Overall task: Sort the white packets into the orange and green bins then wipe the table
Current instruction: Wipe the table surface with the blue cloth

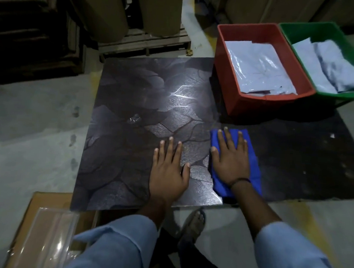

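White packets (259, 68) lie in the orange bin (265, 105), with more in the green bin (312, 32) just beside it on the right, both at the far right of the dark table (137, 95). Near the front edge we press our right hand (230, 163), fingers spread flat, on a blue cloth (253, 156) that lies on the table, while our left hand (168, 172) rests flat and spread on the bare patterned top just left of it. Below the near edge we see a sandalled foot (196, 219) and, at near left, a cardboard box (45, 198).
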`<action>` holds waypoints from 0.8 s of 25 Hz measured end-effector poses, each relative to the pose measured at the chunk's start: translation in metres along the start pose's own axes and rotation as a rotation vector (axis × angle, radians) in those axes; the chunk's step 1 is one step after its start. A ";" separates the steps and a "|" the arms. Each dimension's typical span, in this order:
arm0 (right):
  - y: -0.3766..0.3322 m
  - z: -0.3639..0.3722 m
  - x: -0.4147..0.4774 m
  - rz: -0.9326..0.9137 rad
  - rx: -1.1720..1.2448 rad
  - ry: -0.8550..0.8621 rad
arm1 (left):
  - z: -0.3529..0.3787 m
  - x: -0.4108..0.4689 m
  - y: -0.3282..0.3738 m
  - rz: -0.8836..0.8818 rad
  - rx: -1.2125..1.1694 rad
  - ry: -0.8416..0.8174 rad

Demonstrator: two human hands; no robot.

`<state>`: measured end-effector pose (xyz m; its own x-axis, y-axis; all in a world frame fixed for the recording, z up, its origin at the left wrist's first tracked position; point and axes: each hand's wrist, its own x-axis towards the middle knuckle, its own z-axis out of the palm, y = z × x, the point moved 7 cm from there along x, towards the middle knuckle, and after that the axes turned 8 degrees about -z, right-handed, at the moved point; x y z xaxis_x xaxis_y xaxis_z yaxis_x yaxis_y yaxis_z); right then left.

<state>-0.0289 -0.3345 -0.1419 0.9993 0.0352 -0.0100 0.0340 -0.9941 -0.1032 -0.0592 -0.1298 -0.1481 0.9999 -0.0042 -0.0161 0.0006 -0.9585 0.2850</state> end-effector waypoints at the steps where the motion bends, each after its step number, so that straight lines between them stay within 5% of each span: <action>1: -0.004 0.000 0.016 0.029 0.011 0.001 | 0.000 0.001 0.000 0.001 -0.012 0.016; 9: -0.032 0.011 -0.015 -0.348 -0.018 -0.037 | 0.001 0.003 -0.002 -0.016 -0.064 0.106; 12: 0.031 -0.002 -0.009 -0.123 -0.023 0.018 | 0.001 0.000 -0.002 0.017 -0.097 0.159; 15: 0.022 -0.005 0.011 0.048 0.021 0.006 | 0.000 0.000 -0.002 0.027 -0.126 0.213; 20: -0.036 0.009 -0.050 -0.434 0.003 -0.043 | -0.001 -0.001 -0.001 0.033 -0.129 0.238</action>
<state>-0.0807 -0.2995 -0.1471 0.8911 0.4538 -0.0062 0.4505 -0.8860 -0.1099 -0.0603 -0.1282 -0.1473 0.9751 0.0470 0.2167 -0.0452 -0.9146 0.4018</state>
